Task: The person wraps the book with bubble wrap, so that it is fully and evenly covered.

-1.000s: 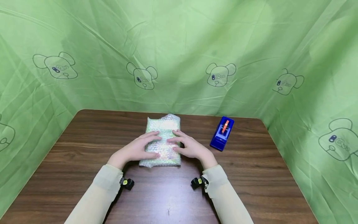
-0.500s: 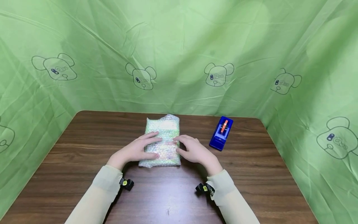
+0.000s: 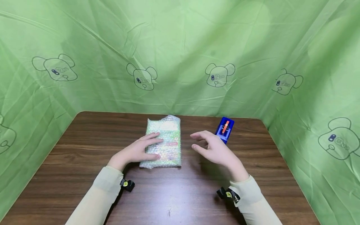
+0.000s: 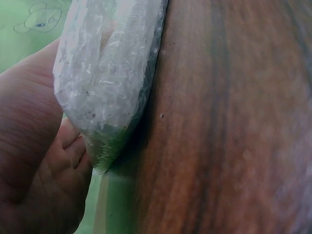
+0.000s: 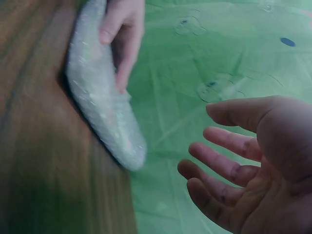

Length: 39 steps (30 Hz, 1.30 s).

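A flat bubble-wrapped package [image 3: 166,125] lies on the table, with greenish and reddish print showing through the wrap. My left hand [image 3: 137,150] rests on its left part, fingers spread and thumb lying across the top. In the left wrist view the package's thick, folded wrap end [image 4: 105,92] shows beside that hand. My right hand [image 3: 217,150] is in the air right of the package, fingers loosely bent and holding nothing; the right wrist view shows its palm side. Just beyond it lies a blue tape dispenser [image 3: 228,128] with an orange roll core, its near end hidden behind the hand.
The brown wood-grain table [image 3: 84,143] has rounded far corners. Green cloth walls [image 3: 180,47] with printed bear-like heads rise along its back and sides. A small black camera is strapped at each wrist.
My right hand has come off the package and moved right, now covering part of the tape dispenser. The left hand and the package stay where they were.
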Tool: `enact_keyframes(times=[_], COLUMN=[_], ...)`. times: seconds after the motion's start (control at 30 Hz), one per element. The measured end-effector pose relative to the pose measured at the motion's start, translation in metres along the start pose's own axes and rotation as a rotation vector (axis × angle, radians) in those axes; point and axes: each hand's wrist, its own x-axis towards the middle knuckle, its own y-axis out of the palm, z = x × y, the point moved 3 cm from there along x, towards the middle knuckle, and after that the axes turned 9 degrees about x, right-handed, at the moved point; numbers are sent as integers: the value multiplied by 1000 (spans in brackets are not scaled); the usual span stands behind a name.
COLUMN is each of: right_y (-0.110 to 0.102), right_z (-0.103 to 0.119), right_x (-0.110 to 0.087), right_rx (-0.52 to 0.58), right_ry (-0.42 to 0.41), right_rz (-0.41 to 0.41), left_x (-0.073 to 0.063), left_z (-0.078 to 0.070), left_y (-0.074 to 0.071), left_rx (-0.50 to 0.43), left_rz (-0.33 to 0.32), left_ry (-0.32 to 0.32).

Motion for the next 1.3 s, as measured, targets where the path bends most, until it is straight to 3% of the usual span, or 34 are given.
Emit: enact_keyframes(times=[0.2,0.6,0.97,1.3], right_y=[-31,-80,-84,-85], right_z=[-8,-45,-58,-81], right_x=[-11,-34,-33,-37], right_rx=[-22,-75,-54,37], right_ry=[20,244,344,413], right_rz=[-81,-296,-330,-286], left_x=[0,2,0,1], left_z=[1,-3,1,3], left_y=[-2,-4,-1,-1], left_rx=[-6,-28,-23,-22], left_rz=[7,17,7,6], left_ry=[3,-2,-6,3])
